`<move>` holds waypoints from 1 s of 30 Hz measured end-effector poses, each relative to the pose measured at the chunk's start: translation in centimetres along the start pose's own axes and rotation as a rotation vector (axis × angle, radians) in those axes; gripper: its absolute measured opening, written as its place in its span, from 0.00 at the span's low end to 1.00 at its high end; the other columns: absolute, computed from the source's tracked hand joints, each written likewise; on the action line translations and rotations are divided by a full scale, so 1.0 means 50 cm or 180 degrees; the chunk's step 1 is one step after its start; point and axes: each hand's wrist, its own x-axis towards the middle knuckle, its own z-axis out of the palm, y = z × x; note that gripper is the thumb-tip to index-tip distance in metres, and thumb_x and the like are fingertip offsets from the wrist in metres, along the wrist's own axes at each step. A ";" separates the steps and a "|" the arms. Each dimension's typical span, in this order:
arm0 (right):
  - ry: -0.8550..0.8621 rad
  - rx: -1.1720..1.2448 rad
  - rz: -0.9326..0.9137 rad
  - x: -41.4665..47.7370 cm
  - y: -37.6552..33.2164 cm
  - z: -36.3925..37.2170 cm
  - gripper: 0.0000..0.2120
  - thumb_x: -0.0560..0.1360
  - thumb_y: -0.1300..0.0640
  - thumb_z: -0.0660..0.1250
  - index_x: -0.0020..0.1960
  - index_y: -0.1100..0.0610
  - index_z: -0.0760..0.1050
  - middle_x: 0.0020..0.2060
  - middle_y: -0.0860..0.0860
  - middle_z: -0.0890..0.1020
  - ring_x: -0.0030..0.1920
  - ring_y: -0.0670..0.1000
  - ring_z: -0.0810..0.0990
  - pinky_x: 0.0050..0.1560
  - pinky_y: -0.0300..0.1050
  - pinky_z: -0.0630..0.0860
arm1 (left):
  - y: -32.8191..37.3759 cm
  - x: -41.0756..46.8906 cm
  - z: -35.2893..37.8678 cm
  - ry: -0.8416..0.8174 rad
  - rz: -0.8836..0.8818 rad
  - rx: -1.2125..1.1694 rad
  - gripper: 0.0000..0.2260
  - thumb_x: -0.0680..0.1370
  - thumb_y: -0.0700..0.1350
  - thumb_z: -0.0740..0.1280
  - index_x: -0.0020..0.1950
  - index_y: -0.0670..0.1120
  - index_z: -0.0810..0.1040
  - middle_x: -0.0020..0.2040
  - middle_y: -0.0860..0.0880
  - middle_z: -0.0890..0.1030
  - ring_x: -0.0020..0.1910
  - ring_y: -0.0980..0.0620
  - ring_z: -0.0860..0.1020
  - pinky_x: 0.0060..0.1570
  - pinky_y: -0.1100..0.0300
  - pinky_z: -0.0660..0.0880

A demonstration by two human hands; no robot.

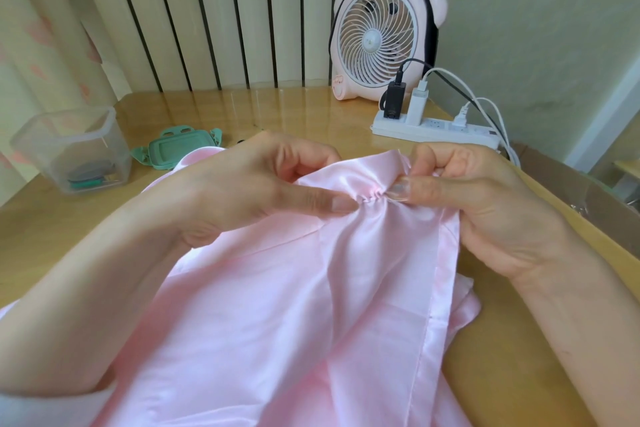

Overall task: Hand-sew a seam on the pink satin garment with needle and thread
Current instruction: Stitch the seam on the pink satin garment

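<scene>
The fingers (329, 203) of the left hand (249, 184) are clamped on the pink satin garment (294, 305). The thumb lies flat on top of the cloth, and the other fingers curl around its upper edge. The right hand (491, 204) faces it, its thumb and forefinger pressed together on the same fold, with the remaining fingers curled behind. Between the two thumbs, which are nearly touching, the satin is drawn into a short row of tight puckers (370, 196). The needle and thread are too fine to make out here.

The garment is held just above the desk (311, 107) at this point. From there it spreads toward the viewer, draping over the near edge and under both forearms. A folded, stitched hem (436, 288) runs down its right side below the right hand.

To the left on the glossy wooden desk stands a clear plastic container (69, 149) with small items in the bottom. Its green clip lid (173, 149) lies just beside it. At the far right stands a pink desk fan (384, 38). In front of it is a white power strip (436, 128), which carries a black plug, a white charger and several cables. A white ribbed radiator (207, 10) stands behind the desk, and a pale curtain (34, 28) hangs at the left.
</scene>
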 end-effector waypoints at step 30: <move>-0.0342 0.0126 0.0250 0.004 0.012 -0.003 0.07 0.57 0.65 0.70 0.27 0.61 0.72 0.22 0.53 0.76 0.24 0.47 0.74 0.27 0.34 0.72 | 0.004 0.001 0.006 -0.0099 0.0102 0.0362 0.13 0.67 0.49 0.71 0.45 0.41 0.81 0.45 0.36 0.82 0.43 0.48 0.77 0.47 0.51 0.73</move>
